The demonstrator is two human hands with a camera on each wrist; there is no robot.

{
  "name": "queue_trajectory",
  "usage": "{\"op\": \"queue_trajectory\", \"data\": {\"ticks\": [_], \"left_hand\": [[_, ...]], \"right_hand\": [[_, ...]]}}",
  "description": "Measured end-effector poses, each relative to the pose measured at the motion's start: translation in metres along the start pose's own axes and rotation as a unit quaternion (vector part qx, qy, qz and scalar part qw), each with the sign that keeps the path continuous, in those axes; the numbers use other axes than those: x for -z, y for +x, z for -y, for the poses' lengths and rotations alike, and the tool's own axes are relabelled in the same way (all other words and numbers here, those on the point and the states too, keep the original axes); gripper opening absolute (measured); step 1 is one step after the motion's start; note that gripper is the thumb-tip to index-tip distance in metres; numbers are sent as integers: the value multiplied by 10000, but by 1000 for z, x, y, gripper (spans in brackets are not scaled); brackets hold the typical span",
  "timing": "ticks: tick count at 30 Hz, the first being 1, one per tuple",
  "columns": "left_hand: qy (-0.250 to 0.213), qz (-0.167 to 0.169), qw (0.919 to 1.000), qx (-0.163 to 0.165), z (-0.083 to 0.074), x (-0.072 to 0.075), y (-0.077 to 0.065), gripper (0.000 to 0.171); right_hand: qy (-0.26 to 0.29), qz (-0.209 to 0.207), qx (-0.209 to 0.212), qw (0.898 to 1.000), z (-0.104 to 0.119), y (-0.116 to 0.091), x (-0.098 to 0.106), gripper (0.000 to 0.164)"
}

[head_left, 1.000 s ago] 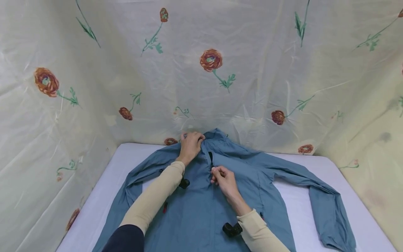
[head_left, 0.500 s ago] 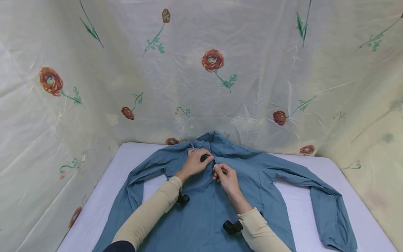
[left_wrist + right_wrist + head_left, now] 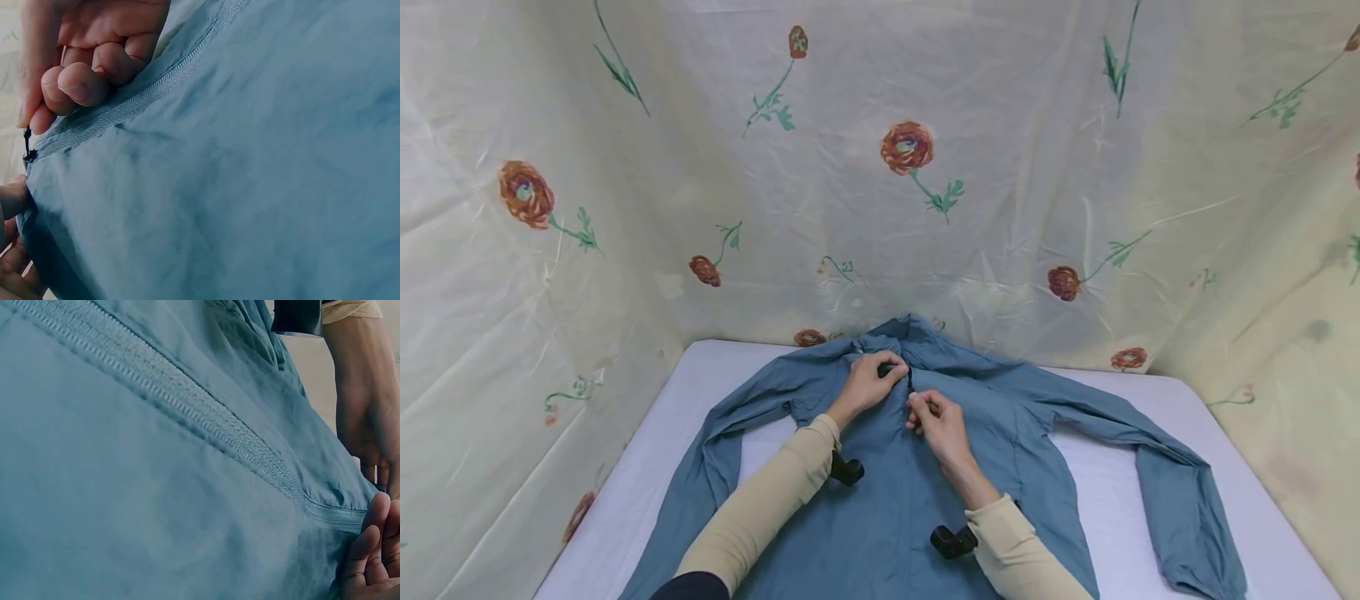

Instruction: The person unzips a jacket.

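A blue zip-up jacket [image 3: 880, 517] lies front up, its collar [image 3: 910, 327] at the far side. My right hand [image 3: 942, 425] pinches the small black zipper pull [image 3: 27, 144] between thumb and forefinger, other fingers curled. Just beyond it, my left hand [image 3: 867, 385] pinches the jacket's front edge near the slider; its fingertips are partly hidden in the left wrist view. The hands are close together but apart. In the right wrist view the zip's toothed tape [image 3: 206, 419] runs across the cloth to the fingers.
Beneath the jacket is a table with a white cover [image 3: 1108, 467]. One sleeve [image 3: 1180, 508] bends toward the near right. A flowered curtain [image 3: 985, 267] hangs behind and at both sides. Black wrist cameras [image 3: 953, 542] sit over the cloth.
My left hand has come down from the collar to the zip just beyond my right hand, and the collar area lies differently. The right hand has barely moved, still at the zipper pull.
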State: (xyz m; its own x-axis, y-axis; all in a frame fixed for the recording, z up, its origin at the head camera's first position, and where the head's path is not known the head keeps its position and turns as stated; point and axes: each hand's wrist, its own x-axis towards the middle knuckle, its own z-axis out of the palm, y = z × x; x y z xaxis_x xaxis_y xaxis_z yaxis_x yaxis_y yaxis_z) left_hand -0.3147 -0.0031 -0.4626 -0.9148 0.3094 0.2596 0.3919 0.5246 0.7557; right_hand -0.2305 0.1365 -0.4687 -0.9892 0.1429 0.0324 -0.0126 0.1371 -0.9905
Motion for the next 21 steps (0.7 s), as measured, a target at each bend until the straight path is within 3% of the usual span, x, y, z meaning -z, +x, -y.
{"op": "queue_trajectory", "data": {"ticks": [8,21], "left_hand": [[-38,-111,9999,-123,0,-2,-3,19],[-238,-369,9990,-50,10,-4,-6,21]], "right_hand": [[-73,1,1,10000,-2,-4,-1,26],[-78,119,27,9999,-6,-13,-3,27]]}}
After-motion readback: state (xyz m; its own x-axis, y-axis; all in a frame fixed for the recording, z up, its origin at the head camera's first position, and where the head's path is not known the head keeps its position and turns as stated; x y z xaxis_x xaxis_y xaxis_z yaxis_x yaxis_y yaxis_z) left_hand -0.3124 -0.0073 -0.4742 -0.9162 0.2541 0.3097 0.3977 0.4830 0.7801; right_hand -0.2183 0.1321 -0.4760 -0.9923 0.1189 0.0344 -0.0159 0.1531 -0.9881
